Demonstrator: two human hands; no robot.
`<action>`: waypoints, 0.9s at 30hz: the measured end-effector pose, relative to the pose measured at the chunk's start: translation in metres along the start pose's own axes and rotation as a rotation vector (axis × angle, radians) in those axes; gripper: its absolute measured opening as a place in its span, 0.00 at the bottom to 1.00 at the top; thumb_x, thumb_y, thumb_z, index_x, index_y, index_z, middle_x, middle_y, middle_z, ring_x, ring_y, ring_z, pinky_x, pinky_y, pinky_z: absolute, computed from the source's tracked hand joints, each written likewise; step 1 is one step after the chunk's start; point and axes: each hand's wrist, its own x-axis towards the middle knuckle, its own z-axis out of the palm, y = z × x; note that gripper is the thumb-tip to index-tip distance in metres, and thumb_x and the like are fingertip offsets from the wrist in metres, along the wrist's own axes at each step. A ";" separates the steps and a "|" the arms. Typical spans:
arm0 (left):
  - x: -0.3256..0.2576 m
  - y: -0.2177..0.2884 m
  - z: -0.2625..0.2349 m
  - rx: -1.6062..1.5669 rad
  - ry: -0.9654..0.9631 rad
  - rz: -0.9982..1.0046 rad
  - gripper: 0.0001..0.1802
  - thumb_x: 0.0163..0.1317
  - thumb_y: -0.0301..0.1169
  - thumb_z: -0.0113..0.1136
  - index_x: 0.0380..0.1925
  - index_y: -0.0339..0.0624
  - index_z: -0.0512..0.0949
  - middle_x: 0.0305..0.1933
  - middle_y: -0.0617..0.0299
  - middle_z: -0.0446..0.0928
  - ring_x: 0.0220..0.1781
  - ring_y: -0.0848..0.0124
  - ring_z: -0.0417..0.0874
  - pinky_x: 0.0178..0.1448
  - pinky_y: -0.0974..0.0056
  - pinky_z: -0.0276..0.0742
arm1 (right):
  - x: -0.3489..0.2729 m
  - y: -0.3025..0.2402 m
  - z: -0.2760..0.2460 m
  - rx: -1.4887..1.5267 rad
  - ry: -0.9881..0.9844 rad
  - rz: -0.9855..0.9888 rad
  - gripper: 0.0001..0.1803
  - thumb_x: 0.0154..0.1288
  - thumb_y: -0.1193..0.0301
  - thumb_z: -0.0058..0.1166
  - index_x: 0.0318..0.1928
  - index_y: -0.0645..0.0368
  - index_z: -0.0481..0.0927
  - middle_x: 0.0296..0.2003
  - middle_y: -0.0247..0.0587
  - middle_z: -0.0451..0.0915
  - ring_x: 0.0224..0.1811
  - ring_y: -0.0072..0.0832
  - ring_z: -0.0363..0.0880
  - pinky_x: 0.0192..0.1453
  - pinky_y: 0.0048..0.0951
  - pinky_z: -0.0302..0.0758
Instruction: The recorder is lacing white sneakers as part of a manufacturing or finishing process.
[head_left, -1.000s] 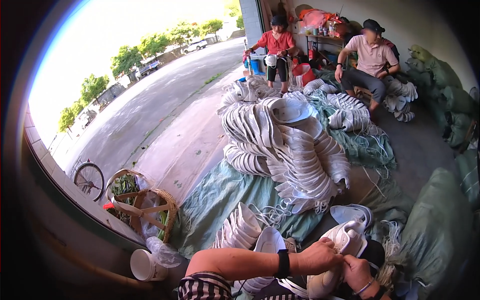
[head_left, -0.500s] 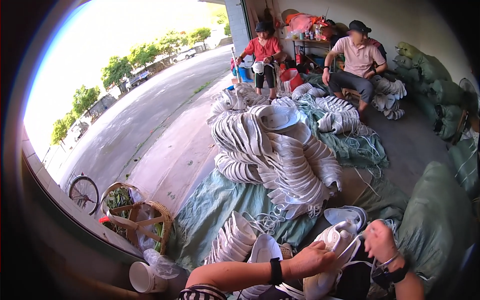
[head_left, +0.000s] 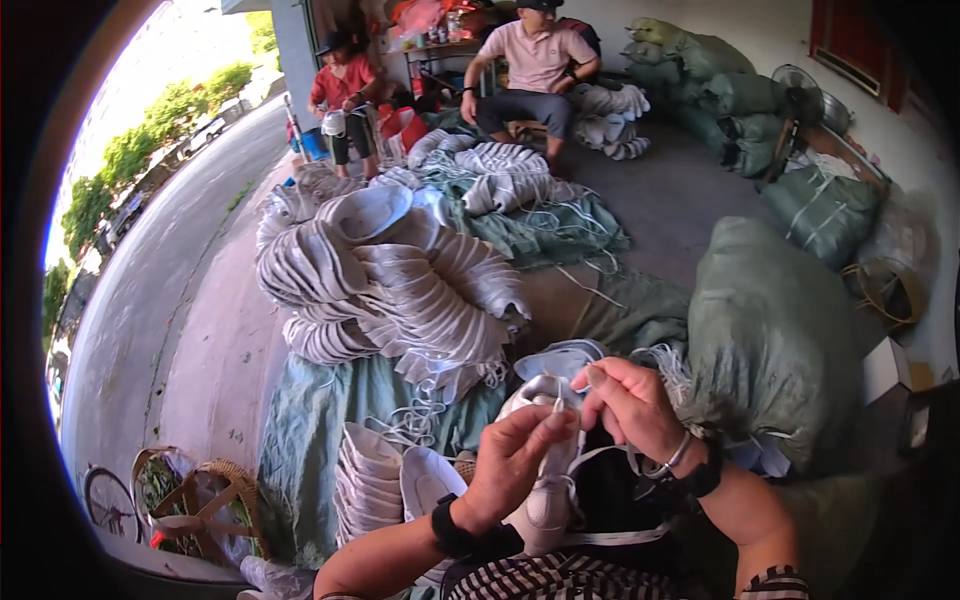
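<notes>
A white sneaker (head_left: 545, 512) is in front of me at the lower middle, its toe toward me. My left hand (head_left: 515, 460) is closed over it, thumb and finger pinching a white shoelace (head_left: 561, 392) that stands up from the fingers. At the lace's upper end my right hand (head_left: 635, 410) is bent with thumb and fingertips pinched together, apparently on the same lace. My hands partly hide the sneaker's upper. Just beyond lies a pale shoe upper (head_left: 560, 358). To the left are a nested stack of white shoe uppers (head_left: 370, 480) and a single white shoe upper (head_left: 430, 478).
A big pile of nested white uppers (head_left: 390, 270) stands ahead on green sheeting (head_left: 310, 420). A bulging green sack (head_left: 765, 330) is at right, a woven basket (head_left: 235, 490) at lower left. Two people (head_left: 530, 70) sit at the back, near a fan (head_left: 797, 95).
My view has swung right, so the scene sits further left. My right hand has moved in close to my left, and the left hand now points upward with the lace pinched.
</notes>
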 end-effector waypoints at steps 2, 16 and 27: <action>0.002 -0.004 0.002 0.013 0.037 0.018 0.12 0.67 0.32 0.54 0.40 0.33 0.79 0.36 0.63 0.81 0.39 0.79 0.77 0.47 0.72 0.72 | 0.001 0.016 0.003 0.096 0.001 0.010 0.16 0.72 0.62 0.42 0.40 0.61 0.79 0.27 0.31 0.79 0.17 0.12 0.67 0.23 0.15 0.65; 0.005 -0.023 0.006 0.645 0.094 0.189 0.16 0.57 0.34 0.63 0.44 0.38 0.78 0.44 0.52 0.77 0.50 0.66 0.75 0.51 0.60 0.72 | 0.005 0.052 0.028 0.619 0.124 -0.008 0.17 0.72 0.63 0.43 0.36 0.65 0.78 0.41 0.42 0.81 0.44 0.26 0.78 0.52 0.27 0.73; -0.028 -0.056 -0.035 1.249 -0.168 0.265 0.55 0.30 0.38 0.77 0.64 0.50 0.60 0.72 0.44 0.46 0.70 0.42 0.52 0.69 0.44 0.54 | 0.063 -0.008 -0.194 0.562 0.294 0.005 0.09 0.66 0.71 0.46 0.37 0.64 0.74 0.30 0.42 0.76 0.32 0.27 0.76 0.38 0.30 0.76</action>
